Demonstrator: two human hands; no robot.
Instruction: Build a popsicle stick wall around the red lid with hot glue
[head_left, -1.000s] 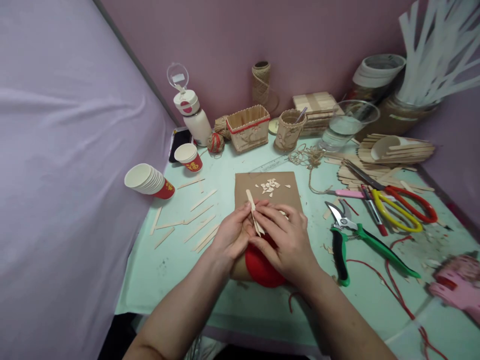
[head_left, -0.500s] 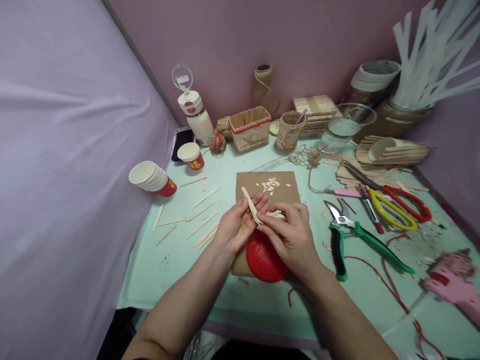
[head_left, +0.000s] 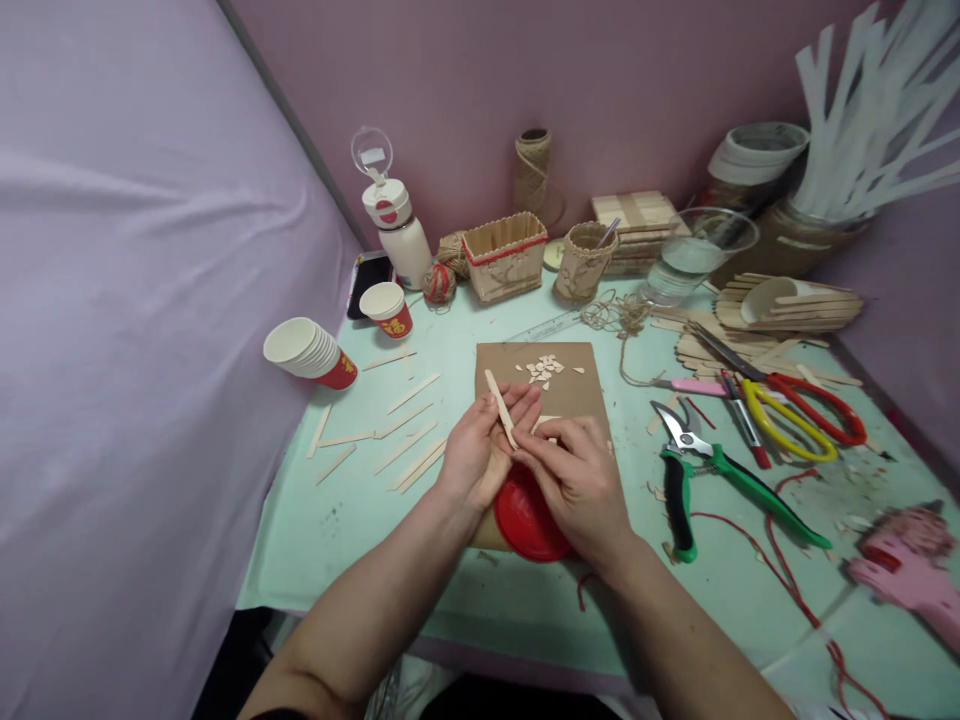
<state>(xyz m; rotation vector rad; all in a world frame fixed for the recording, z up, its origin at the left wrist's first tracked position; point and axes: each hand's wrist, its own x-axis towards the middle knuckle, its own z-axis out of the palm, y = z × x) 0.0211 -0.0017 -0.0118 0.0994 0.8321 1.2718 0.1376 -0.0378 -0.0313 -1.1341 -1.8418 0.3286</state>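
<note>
A pale wooden craft stick (head_left: 498,402) slants across the palm of my left hand (head_left: 480,445), its upper end by my thumb. The fingers there are half curled around it. With thumb and fingertips, my right hand (head_left: 574,475) pinches the stick's lower end. Under both hands lies a brown cardboard sheet (head_left: 495,358), and a red round lid (head_left: 529,520) rests on its near part, partly covered by my right hand. Small wood chips (head_left: 546,368) are heaped on the cardboard beyond my fingers. More pale wood shows behind my right fingers, mostly hidden.
To the left are loose sticks (head_left: 412,395) and stacked paper cups (head_left: 304,350). Green-handled pruning shears (head_left: 694,450), scissors (head_left: 810,400) and a pink glue gun (head_left: 900,570) lie on the right. A wooden basket (head_left: 506,262) and glass of water (head_left: 671,270) stand behind.
The view has shifted slightly. My right fingers have closed a little more over the stick's lower end, while the stick keeps nearly the same slant.
</note>
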